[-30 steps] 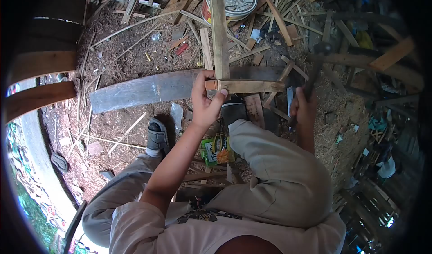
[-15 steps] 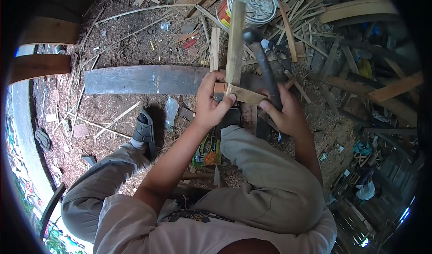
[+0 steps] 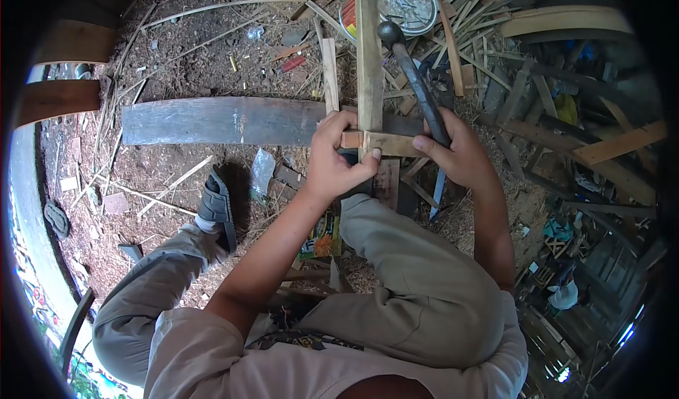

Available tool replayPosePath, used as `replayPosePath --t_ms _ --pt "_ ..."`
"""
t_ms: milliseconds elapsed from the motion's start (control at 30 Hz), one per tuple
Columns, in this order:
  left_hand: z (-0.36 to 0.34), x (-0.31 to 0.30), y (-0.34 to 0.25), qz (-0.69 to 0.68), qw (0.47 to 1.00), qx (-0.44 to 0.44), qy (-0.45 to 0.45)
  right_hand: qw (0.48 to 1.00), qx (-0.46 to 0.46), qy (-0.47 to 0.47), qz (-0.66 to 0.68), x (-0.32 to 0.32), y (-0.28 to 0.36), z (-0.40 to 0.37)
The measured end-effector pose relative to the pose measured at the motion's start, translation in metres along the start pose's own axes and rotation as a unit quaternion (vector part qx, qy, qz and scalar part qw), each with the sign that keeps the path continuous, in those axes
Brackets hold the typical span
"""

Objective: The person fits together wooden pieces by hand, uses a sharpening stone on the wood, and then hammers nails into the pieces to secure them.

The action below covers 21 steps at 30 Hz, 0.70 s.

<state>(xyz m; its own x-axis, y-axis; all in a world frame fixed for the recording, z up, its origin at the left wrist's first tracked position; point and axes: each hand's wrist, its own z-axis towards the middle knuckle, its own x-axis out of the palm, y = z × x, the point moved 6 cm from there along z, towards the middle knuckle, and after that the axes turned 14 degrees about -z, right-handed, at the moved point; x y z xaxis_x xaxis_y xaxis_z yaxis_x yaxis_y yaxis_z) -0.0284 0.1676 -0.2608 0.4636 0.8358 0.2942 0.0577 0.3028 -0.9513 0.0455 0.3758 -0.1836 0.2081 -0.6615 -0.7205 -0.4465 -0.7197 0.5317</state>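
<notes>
My left hand (image 3: pixel 336 156) is closed around a wooden frame joint, its thumb pressed on the near side. An upright wooden bar (image 3: pixel 370 67) rises from this joint, and a short wooden crosspiece (image 3: pixel 396 144) extends right from it. My right hand (image 3: pixel 458 153) grips the lower part of a dark hammer (image 3: pixel 422 88), whose rounded head points away from me. The right thumb rests against the crosspiece's right end. A long curved grey board (image 3: pixel 219 122) lies behind the joint, partly hidden by my left hand.
A paint can (image 3: pixel 399 3) with small metal pieces on its lid stands at the far side. Thin wood offcuts (image 3: pixel 467 24) are piled beside it. Curved boards (image 3: pixel 60 102) stand at left. Dark scrap timber (image 3: pixel 601 151) crowds the right. Shavings litter the dirt floor (image 3: pixel 198 81).
The crosspiece has turned to lie more level. My right hand and thumb have moved slightly up with the hammer, which tilts a little more. The view has shifted slightly.
</notes>
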Motion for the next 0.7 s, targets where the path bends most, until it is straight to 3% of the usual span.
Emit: replayPosePath --t_ms 267,500,600,700 --pt "0.001 0.001 -0.004 -0.015 0.999 0.019 0.040 0.992 0.009 0.011 0.126 -0.005 -0.007 -0.007" --pt "0.000 0.001 0.000 0.008 0.998 0.025 0.049 0.998 -0.034 -0.021 0.038 -0.005 -0.004 -0.004" --pt "0.000 0.000 0.001 0.002 0.999 0.029 0.044 0.999 -0.017 0.033 0.007 -0.001 0.002 -0.002" --pt "0.001 0.001 0.001 0.001 0.998 0.036 0.041 0.999 -0.038 -0.009 0.027 -0.001 0.003 0.000"
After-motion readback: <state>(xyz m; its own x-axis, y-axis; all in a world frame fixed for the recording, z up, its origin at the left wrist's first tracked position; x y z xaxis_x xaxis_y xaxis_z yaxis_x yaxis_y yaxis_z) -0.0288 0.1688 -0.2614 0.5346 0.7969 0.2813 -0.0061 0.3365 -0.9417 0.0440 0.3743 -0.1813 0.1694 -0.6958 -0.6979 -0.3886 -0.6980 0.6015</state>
